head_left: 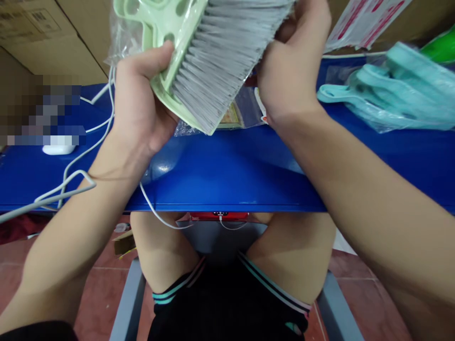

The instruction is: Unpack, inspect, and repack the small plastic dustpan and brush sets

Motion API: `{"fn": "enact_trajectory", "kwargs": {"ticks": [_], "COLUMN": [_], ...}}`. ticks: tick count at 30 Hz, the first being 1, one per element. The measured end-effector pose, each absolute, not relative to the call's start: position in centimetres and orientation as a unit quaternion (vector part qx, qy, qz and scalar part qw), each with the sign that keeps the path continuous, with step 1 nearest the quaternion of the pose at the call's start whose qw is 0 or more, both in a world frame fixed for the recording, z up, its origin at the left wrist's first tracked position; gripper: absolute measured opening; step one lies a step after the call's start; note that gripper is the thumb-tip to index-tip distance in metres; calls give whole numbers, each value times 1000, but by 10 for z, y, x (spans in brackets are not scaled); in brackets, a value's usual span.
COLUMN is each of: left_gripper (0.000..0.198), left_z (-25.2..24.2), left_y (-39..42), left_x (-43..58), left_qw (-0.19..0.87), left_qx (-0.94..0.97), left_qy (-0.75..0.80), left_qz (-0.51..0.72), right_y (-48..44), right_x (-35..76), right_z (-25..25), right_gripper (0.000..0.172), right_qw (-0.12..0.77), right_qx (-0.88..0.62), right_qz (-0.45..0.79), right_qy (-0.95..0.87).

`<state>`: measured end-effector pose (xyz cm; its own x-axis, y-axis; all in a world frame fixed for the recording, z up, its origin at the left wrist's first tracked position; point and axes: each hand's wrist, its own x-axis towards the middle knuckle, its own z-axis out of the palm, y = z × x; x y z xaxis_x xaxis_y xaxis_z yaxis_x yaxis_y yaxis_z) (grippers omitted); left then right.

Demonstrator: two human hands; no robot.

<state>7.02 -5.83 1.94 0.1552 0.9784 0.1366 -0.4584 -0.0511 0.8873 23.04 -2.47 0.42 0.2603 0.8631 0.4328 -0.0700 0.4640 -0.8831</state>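
A hand brush (227, 52) with grey bristles is held up over the blue table, tilted, its upper end cut off by the frame. Against it lies a light green plastic piece (159, 21) with holes, probably a dustpan, with clear plastic film around it. My left hand (142, 90) is closed on the lower left of this set, thumb on the green plastic and fingers underneath. At the bristles' right edge, my right hand (291, 71) is curled against the brush; most of its fingers are hidden behind it.
Light blue plastic pieces (391, 90) in clear wrap lie at the right. White cables (110, 104) run past my left forearm, near a white case (59, 149). Cardboard boxes (53, 42) stand behind. A flat packet (231, 116) lies under the brush.
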Motion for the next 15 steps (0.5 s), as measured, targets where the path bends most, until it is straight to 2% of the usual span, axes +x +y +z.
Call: {"fn": "enact_trajectory", "kwargs": {"ticks": [5, 11, 15], "left_gripper": [52, 51, 58], "left_z": [15, 12, 13], "left_y": [-57, -55, -55], "left_x": [68, 68, 68], "left_qw": [626, 630, 622], "left_qx": [452, 451, 477], "left_qy": [264, 271, 286], "left_qz": [578, 572, 550], "right_y": [-29, -26, -25], "right_x": [230, 231, 233], "right_z": [6, 7, 6], "right_gripper": [18, 16, 16], "right_qw": [688, 698, 695], "right_qx": [-407, -402, -399], "right_qz": [377, 421, 442], "right_qy": [-469, -417, -403]}}
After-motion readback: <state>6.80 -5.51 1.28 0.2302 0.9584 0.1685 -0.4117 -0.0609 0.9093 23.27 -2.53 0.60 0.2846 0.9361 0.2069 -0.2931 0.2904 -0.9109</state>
